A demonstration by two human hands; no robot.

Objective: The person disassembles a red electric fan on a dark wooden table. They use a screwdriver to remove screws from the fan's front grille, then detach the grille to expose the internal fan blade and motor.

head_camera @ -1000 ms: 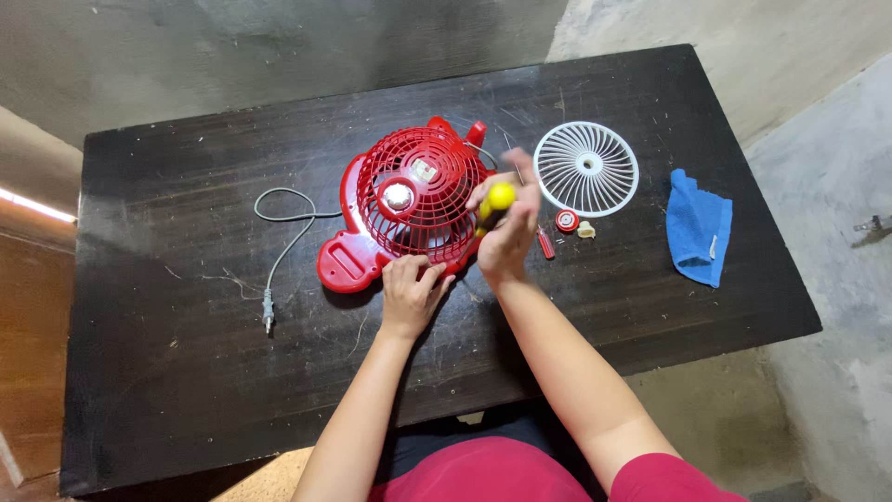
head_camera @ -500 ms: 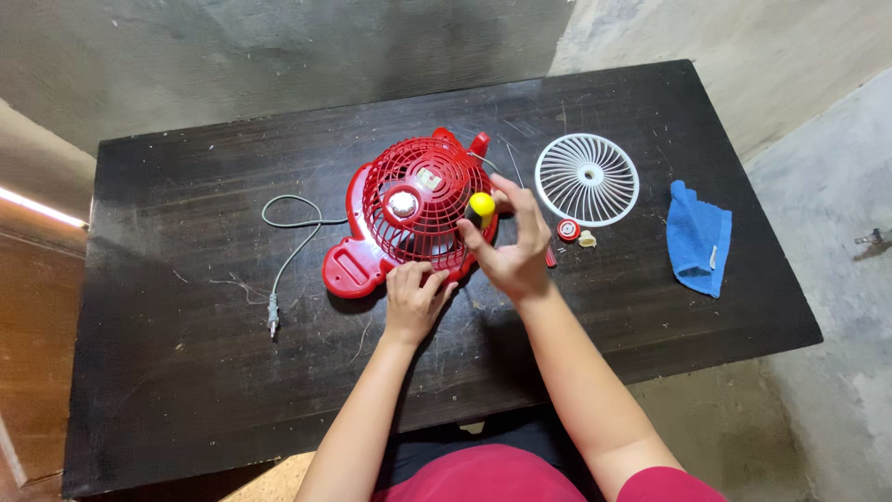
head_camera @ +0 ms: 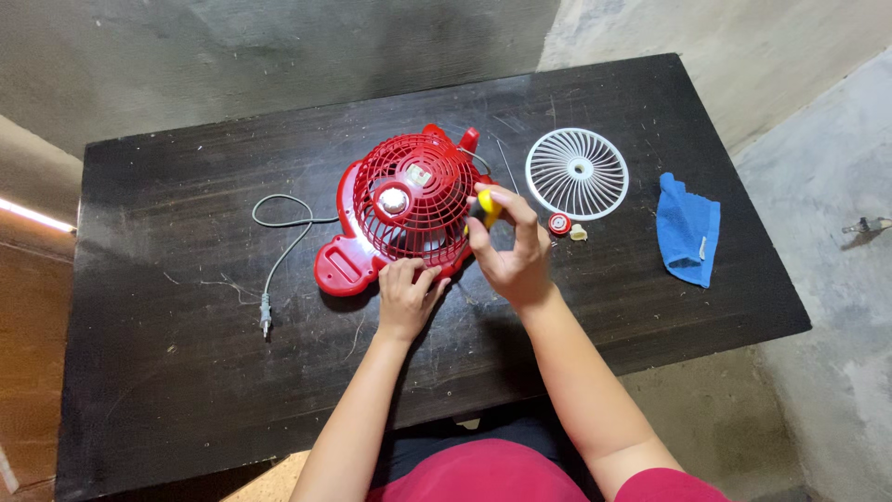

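Red plastic table fan (head_camera: 400,218) with its round wire-style grille lies near the middle of the dark wooden bench (head_camera: 167,372). Left hand (head_camera: 406,296) presses fingers down on the grille's near rim, grasping nothing. Right hand (head_camera: 509,249) is clenched round a yellow-handled screwdriver (head_camera: 487,205) at the grille's right edge. Off to the right: white round slatted fan guard (head_camera: 577,173), small red cap (head_camera: 558,222), crumpled blue cloth (head_camera: 688,229). Grey power cord (head_camera: 279,244) trails left.
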